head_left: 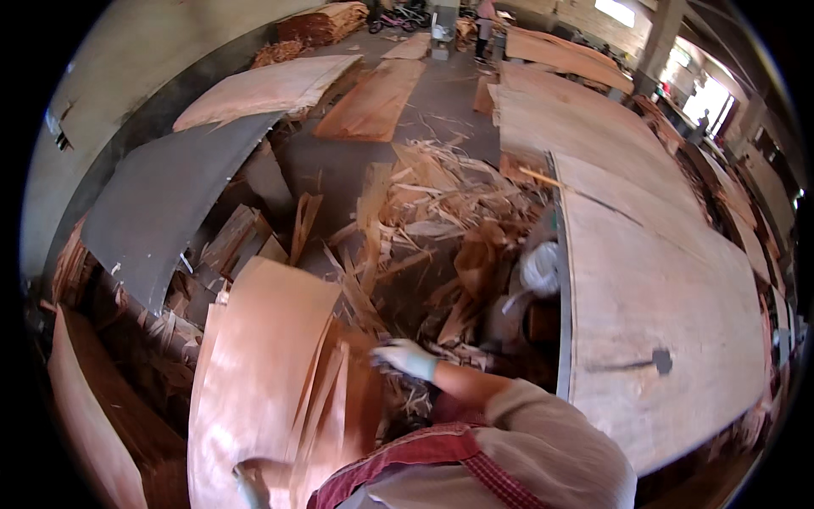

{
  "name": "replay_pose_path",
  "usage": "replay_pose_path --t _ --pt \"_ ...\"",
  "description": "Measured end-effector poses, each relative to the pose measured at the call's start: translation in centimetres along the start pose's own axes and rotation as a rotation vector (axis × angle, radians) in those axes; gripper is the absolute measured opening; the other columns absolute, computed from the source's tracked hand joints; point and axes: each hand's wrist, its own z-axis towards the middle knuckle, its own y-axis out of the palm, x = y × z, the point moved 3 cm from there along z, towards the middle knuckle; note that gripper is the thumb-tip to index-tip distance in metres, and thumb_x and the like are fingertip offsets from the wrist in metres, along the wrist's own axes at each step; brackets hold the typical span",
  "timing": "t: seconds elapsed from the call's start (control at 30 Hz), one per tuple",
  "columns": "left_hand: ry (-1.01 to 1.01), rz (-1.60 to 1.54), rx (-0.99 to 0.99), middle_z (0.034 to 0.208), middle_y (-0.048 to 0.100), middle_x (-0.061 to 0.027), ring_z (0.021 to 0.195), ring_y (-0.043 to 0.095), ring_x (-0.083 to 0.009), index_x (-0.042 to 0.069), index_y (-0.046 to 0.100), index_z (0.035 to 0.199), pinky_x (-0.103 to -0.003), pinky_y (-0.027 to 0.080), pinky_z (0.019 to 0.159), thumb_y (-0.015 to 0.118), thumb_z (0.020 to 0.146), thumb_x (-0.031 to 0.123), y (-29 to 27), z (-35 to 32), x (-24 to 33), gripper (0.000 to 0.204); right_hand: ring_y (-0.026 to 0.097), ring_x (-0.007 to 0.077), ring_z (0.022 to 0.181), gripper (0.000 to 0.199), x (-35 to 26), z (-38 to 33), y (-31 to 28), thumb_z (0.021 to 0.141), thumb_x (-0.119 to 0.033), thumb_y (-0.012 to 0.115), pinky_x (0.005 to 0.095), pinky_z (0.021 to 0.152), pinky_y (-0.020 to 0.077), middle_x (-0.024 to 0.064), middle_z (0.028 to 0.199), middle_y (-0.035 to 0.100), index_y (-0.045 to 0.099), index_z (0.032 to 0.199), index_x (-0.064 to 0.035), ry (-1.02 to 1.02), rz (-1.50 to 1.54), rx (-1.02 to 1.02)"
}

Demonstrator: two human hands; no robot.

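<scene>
Several large, thin wood veneer sheets (pixel 263 339) lean in a stack before me, with loose, split strips along their right side. My right hand (pixel 409 359), in a pale glove with dark fingers, is just beyond the stack's right edge. Motion smears its fingers, so whether it grips a strip is unclear. Low at the left, my left hand (pixel 248 485), also gloved, is against the face of the front sheet. The picture's lower edge partly cuts it off, and its fingers do not show clearly.
A wide table (pixel 661 339) covered with veneer stands at my right, bearing a thin stick (pixel 577 193) and a dark flat tool (pixel 662 362). Veneer scraps (pixel 449 195) litter the floor ahead. A dark-topped table (pixel 178 195) is at left. Someone (pixel 484 30) stands far off.
</scene>
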Motion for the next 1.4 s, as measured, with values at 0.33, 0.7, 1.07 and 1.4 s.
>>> replay_pose_path --t 0.33,0.7,1.07,1.4 --pt "0.503 -0.307 0.267 0.126 0.055 -0.0183 0.120 0.051 -0.0321 -0.004 0.049 0.127 -0.039 0.039 0.104 0.059 0.089 0.001 -0.4 18.4 40.2 0.040 0.045 0.0094 0.051 0.026 -18.6 -6.9 -42.1 0.096 -0.032 0.055 0.0225 0.045 0.0348 -0.0018 0.069 0.057 0.064 0.087 -0.0096 -0.298 0.326 0.906" --pt "0.875 -0.337 -0.119 0.118 0.059 -0.0199 0.112 0.054 -0.0381 0.000 0.058 0.117 -0.043 0.042 0.096 0.059 0.086 0.015 8.3 36.5 72.5 0.034 0.049 0.0089 0.056 0.025 -32.3 4.5 -62.4 0.091 -0.043 0.063 0.0193 0.038 0.0322 -0.0002 0.073 0.057 0.058 0.091 -0.0185 -0.464 0.632 1.153" --pt "1.488 -0.467 -0.473 0.106 0.063 -0.0182 0.100 0.060 -0.0356 0.002 0.059 0.117 -0.044 0.047 0.089 0.057 0.089 0.021 16.8 57.5 102.3 0.034 0.041 0.0077 0.057 0.024 -48.0 15.8 -51.5 0.097 -0.033 0.054 0.0218 0.050 0.0334 -0.0041 0.070 0.051 0.062 0.088 -0.0117 -0.586 0.685 1.223" --pt "1.732 -0.166 -0.868 0.075 0.065 -0.0144 0.067 0.064 -0.0336 0.003 0.058 0.094 -0.046 0.051 0.063 0.066 0.079 0.031 31.7 59.7 125.1 0.033 0.031 0.0059 0.047 0.023 -57.4 23.8 -60.7 0.097 -0.031 0.055 0.0187 0.041 0.0265 -0.0032 0.061 0.042 0.060 0.093 -0.0092 -0.640 0.664 1.604"
